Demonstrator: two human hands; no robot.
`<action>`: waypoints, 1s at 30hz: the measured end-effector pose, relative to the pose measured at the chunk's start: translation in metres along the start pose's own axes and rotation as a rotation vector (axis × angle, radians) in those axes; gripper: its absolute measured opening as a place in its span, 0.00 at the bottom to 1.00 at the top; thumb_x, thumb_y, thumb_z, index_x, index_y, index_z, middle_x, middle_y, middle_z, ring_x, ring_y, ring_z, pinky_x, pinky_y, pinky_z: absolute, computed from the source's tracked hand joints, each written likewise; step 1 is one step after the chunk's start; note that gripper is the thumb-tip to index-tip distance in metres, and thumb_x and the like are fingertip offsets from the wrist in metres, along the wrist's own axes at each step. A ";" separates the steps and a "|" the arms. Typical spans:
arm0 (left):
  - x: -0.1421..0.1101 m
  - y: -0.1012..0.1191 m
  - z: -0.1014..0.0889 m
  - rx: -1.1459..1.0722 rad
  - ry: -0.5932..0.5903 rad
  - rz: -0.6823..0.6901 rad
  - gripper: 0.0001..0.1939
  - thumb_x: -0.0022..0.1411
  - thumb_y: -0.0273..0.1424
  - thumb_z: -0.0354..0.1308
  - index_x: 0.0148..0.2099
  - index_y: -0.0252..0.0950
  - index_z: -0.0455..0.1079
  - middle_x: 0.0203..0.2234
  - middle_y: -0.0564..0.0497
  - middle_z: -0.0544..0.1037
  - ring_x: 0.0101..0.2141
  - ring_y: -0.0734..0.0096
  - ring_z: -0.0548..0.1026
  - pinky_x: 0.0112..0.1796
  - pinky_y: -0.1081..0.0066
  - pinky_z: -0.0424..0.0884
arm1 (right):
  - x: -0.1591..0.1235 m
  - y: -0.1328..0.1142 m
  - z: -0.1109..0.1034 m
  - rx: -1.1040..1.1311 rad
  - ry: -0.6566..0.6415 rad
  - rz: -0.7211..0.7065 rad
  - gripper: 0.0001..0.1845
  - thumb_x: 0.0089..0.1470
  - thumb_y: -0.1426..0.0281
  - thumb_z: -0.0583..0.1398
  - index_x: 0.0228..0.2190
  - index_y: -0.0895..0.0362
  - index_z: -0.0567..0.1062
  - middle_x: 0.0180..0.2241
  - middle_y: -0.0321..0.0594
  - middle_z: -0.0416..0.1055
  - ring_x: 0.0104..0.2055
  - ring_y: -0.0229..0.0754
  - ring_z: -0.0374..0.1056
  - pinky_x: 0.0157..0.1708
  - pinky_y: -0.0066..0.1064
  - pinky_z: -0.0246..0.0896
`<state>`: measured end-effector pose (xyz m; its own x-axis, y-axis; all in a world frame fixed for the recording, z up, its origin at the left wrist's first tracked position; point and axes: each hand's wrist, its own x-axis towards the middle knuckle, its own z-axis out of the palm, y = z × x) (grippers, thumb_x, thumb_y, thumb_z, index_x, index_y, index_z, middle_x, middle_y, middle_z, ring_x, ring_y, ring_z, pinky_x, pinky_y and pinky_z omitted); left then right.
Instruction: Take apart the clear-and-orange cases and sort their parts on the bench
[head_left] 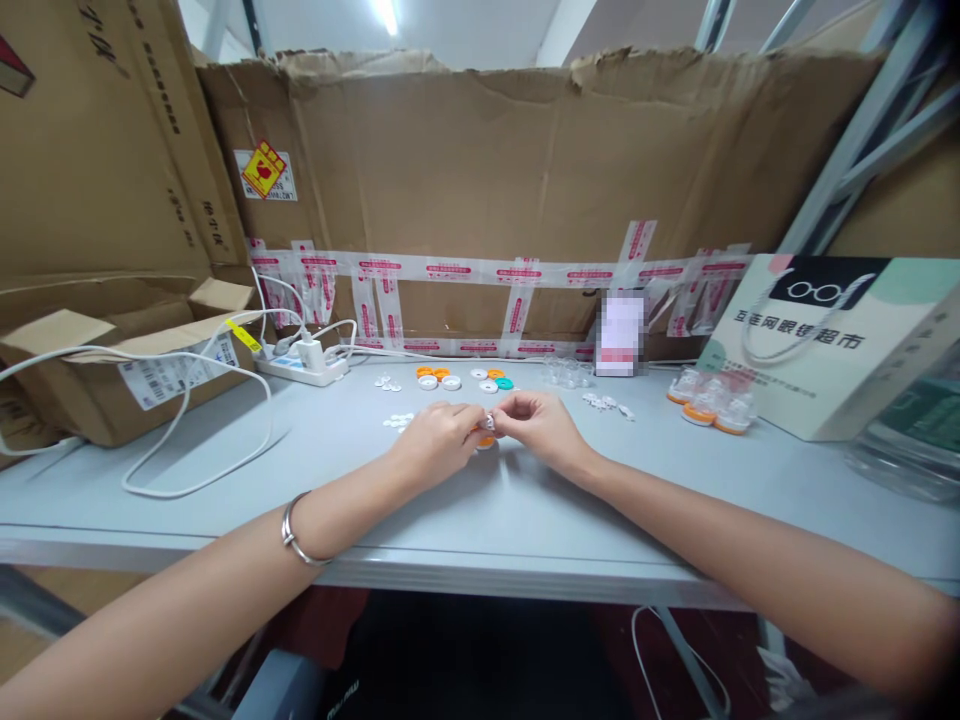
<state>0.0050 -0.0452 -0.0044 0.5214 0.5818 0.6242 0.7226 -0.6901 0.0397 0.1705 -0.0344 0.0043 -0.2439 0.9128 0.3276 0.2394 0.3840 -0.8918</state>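
At the middle of the table, my left hand [441,440] and my right hand [541,428] meet with their fingers closed in a pinch. Between the fingertips shows a small whitish part [489,421], too small to name exactly, and both hands seem to touch it. Just below it is a round orange piece [486,442], partly hidden by my left fingers; whether it is held or lies on the table is unclear. Small flat white pieces [397,421] lie left of my left hand. Behind the hands are white rings [427,382], orange caps [442,373] and a teal ring [504,384].
Clear plastic pieces [566,373] and small white parts [606,403] lie right of the hands. Orange-based clear cases [712,400] stand by a paper bag [817,340]. A phone [619,335] leans on the cardboard. A power strip [304,368], cables and an open box [142,350] occupy the left.
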 end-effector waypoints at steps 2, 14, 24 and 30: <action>0.000 0.000 -0.002 -0.069 0.006 -0.028 0.05 0.59 0.28 0.51 0.34 0.36 0.68 0.27 0.51 0.77 0.28 0.70 0.74 0.30 0.72 0.66 | 0.001 -0.002 0.000 0.057 -0.022 0.022 0.04 0.39 0.70 0.60 0.20 0.59 0.71 0.21 0.36 0.71 0.26 0.38 0.69 0.30 0.30 0.65; 0.004 -0.001 -0.010 -0.377 0.034 -0.064 0.05 0.58 0.29 0.53 0.39 0.37 0.65 0.30 0.54 0.75 0.30 0.74 0.74 0.33 0.74 0.68 | 0.006 -0.007 -0.006 0.254 -0.125 0.134 0.09 0.43 0.66 0.61 0.26 0.58 0.68 0.22 0.34 0.71 0.24 0.33 0.68 0.30 0.27 0.65; 0.004 -0.007 -0.010 -0.635 0.050 -0.055 0.07 0.57 0.31 0.54 0.38 0.34 0.63 0.29 0.51 0.75 0.31 0.74 0.75 0.34 0.73 0.70 | 0.007 -0.004 -0.012 0.292 -0.302 0.075 0.16 0.41 0.63 0.64 0.31 0.58 0.67 0.24 0.34 0.73 0.28 0.34 0.69 0.35 0.31 0.63; 0.004 -0.007 -0.008 -0.686 -0.003 -0.055 0.07 0.56 0.30 0.55 0.36 0.33 0.62 0.28 0.50 0.75 0.30 0.73 0.75 0.33 0.73 0.70 | 0.005 -0.008 -0.011 0.295 -0.259 0.212 0.10 0.42 0.68 0.63 0.26 0.58 0.67 0.20 0.31 0.69 0.23 0.31 0.65 0.28 0.25 0.59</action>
<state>-0.0016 -0.0416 0.0039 0.4941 0.6245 0.6049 0.2979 -0.7753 0.5569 0.1775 -0.0318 0.0162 -0.4545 0.8878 0.0728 0.0402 0.1021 -0.9940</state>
